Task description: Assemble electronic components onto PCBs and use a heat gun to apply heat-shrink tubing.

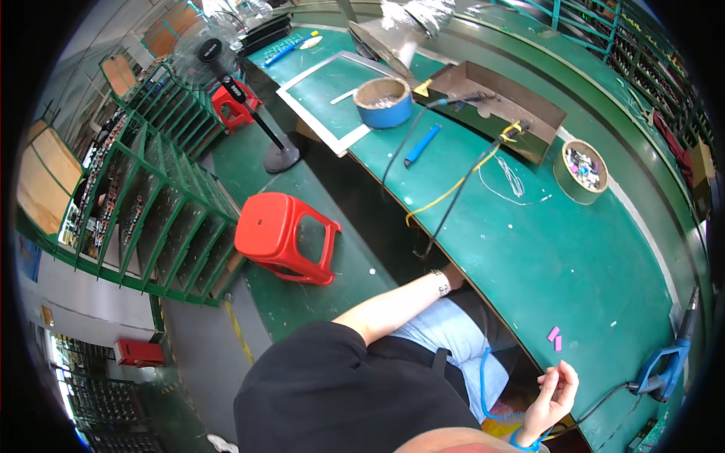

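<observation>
My right hand (555,399) is over the near edge of the green workbench (521,257), with its fingers curled in toward the thumb. Whether anything sits between those fingertips is hidden. A blue wrist strap (526,440) with a coiled cord circles that wrist. Just beyond the fingers, apart from them, lie two small purple pieces (558,343). My left hand (455,276) rests low by the bench edge, beside my knee; a metal watch or bracelet (440,283) is on its wrist, and its fingers are out of sight under the edge.
A blue-handled soldering iron or hot-air tool (664,366) lies at the right. Farther up the bench are a tub of small parts (581,172), a brown metal tray (502,102), cables, a blue pen-like tool (423,145) and a blue-sided tub (384,106). A red stool (266,226) stands left.
</observation>
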{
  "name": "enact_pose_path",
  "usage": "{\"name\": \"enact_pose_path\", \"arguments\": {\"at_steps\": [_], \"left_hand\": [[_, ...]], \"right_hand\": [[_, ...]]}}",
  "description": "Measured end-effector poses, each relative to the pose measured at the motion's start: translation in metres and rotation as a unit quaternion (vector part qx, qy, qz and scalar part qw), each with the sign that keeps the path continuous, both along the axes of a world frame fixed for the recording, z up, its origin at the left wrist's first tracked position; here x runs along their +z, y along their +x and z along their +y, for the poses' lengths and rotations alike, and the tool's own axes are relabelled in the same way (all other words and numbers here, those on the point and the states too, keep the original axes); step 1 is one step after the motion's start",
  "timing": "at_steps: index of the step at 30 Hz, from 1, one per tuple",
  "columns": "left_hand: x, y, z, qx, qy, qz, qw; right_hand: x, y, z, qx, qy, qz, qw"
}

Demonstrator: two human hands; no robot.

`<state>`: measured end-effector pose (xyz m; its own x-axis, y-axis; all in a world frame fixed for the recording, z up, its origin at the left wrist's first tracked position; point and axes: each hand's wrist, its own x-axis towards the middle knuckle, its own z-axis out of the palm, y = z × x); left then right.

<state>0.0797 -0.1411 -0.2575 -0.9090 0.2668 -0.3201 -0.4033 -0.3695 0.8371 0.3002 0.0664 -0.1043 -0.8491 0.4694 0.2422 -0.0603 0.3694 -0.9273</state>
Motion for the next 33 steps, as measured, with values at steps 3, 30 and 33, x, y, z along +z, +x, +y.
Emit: {"name": "enact_pose_path", "arguments": {"at_steps": [3, 30, 33], "left_hand": [[0.003, -0.002, -0.007, -0.008, -0.002, -0.027, 1.000], [-0.001, -0.002, -0.018, 0.011, -0.031, -0.104, 0.994], [0.000, 0.000, -0.020, -0.026, -0.048, -0.084, 0.995]], "right_hand": [[0.009, -0.004, 0.015, -0.028, -0.018, 0.008, 0.999], [-0.009, -0.025, 0.044, 0.012, -0.168, 0.067, 0.983], [-0.011, -0.026, 0.046, 0.028, -0.186, 0.085, 0.979]]}}
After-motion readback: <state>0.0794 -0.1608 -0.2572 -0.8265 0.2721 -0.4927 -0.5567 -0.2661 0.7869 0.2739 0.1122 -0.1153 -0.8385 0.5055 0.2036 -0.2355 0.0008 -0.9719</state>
